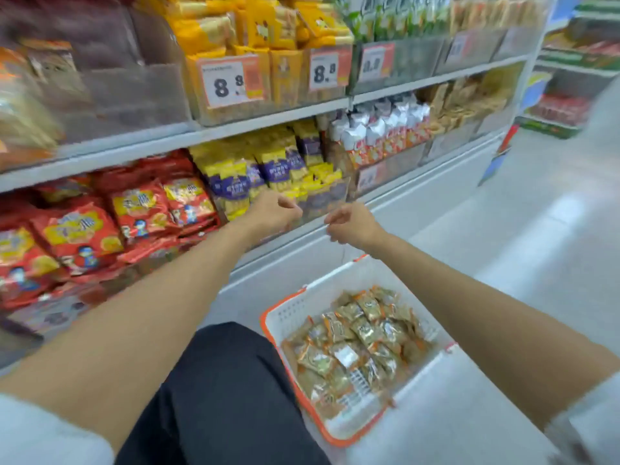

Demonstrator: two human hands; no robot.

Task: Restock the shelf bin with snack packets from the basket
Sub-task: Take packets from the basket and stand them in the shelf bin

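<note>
Two white price tags on the clear bins of the upper shelf read "8.8": one on the left bin (231, 82), one on the bin to its right (324, 72). A third tag (375, 63) further right is too blurred to read. Packet print is illegible.

Both hands (273, 211) (352, 224) reach toward the shelf bin (327, 196).

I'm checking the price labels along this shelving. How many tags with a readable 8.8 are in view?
3, all on the upper shelf's bin fronts: left tag, middle tag, and a blurrier right tag. Other tags further right and on the lower shelf are too blurred to read.
</note>
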